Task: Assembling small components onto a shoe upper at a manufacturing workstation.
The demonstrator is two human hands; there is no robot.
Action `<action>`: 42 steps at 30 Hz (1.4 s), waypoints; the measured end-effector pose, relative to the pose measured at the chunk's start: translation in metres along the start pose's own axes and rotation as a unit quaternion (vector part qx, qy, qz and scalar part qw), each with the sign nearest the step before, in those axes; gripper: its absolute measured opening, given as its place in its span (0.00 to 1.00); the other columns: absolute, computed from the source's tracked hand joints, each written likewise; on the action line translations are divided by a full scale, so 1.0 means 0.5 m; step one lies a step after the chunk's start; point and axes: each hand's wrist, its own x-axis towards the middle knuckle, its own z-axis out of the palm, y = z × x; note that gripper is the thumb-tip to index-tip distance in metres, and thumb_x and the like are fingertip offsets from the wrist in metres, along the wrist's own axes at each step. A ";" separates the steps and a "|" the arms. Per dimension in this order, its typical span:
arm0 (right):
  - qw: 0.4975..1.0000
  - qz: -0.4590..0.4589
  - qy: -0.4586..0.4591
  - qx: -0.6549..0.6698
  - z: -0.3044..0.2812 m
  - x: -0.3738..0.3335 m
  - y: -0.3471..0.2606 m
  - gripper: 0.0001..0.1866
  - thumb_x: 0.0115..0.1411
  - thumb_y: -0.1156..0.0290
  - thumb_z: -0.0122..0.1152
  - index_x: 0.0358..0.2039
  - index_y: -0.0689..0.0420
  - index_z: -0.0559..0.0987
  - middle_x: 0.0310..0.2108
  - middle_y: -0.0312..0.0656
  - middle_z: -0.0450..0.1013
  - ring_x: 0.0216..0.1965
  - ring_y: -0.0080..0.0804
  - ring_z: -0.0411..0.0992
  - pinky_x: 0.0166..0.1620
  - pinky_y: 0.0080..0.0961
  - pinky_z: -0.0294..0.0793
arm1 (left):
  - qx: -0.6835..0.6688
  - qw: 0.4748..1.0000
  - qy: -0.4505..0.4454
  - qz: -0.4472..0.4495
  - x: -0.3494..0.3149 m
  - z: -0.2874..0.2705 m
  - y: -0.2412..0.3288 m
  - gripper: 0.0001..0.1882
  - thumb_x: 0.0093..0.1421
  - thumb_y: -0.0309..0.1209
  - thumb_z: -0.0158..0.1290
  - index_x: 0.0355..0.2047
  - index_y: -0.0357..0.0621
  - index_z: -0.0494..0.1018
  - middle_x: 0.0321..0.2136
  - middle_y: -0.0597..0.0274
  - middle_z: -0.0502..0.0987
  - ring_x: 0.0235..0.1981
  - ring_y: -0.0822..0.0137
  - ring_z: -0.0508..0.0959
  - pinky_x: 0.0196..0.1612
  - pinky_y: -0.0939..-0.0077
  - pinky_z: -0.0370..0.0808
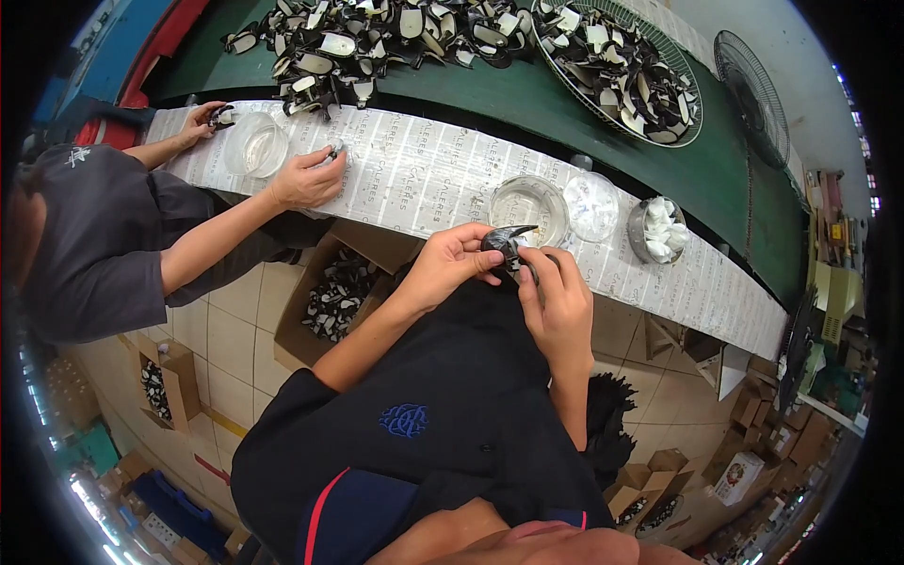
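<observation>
Black piece (499,242) partly covered by left hand (450,262) and right hand (557,299); parts pile (377,45) cut off at top edge.

Curved piece (503,242): glossy, plastic-looking
Round tub (556,216): clear, smooth plastic
Bench covering (428,179): printed paper
Green worktop (452,92): matt
Shirt (471,377): matt cloth

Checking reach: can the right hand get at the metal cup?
Probably yes: the metal cup stands nearby on the right, with nothing visible between; but the right hand is busy at the black piece.
</observation>
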 end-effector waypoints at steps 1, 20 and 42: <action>1.000 -0.004 0.000 0.002 0.001 0.001 0.000 0.12 0.55 0.77 0.64 0.42 0.57 0.79 0.35 0.45 0.73 0.31 0.42 0.74 0.33 0.33 0.74 | 0.000 1.000 0.001 0.000 0.000 0.001 0.001 0.15 0.63 0.24 0.55 0.50 0.33 0.71 0.41 0.59 0.79 0.41 0.72 0.79 0.39 0.79 0.81; 0.995 0.022 0.023 -0.090 0.004 0.009 0.006 0.13 0.56 0.76 0.63 0.43 0.58 0.78 0.35 0.47 0.72 0.34 0.43 0.74 0.35 0.35 0.75 | 0.017 1.000 0.012 0.001 0.001 -0.002 0.000 0.16 0.63 0.23 0.55 0.50 0.32 0.71 0.42 0.58 0.79 0.40 0.72 0.80 0.38 0.80 0.80; 0.997 0.080 0.012 0.001 -0.005 -0.003 -0.016 0.11 0.58 0.77 0.62 0.43 0.59 0.78 0.33 0.45 0.73 0.31 0.42 0.75 0.33 0.33 0.75 | -0.018 0.999 0.011 -0.043 0.007 0.000 0.007 0.13 0.66 0.28 0.52 0.48 0.34 0.71 0.41 0.56 0.80 0.40 0.64 0.82 0.37 0.78 0.82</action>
